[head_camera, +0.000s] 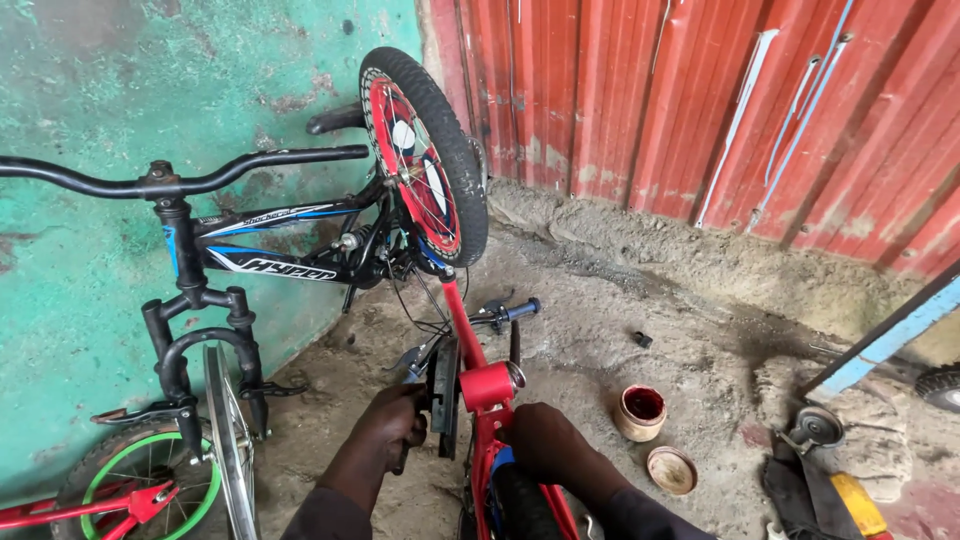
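A small red bicycle frame (463, 325) stands upside down in front of me, its front wheel (425, 155) with a red disc up in the air. My left hand (393, 422) grips a black pedal (443, 395) at the left of the red bottom bracket shell (490, 385). On the right side my right hand (543, 440) rests closed against the frame just below that shell. The black rear tyre (520, 505) shows between my forearms.
A black and blue bicycle (270, 255) without a front wheel leans on the green wall, a bare rim (228, 440) beside it. A green-rimmed wheel (140, 480) lies at lower left. A grease tin (641, 412) and its lid (671, 470) sit on the dirt floor; tools lie at right.
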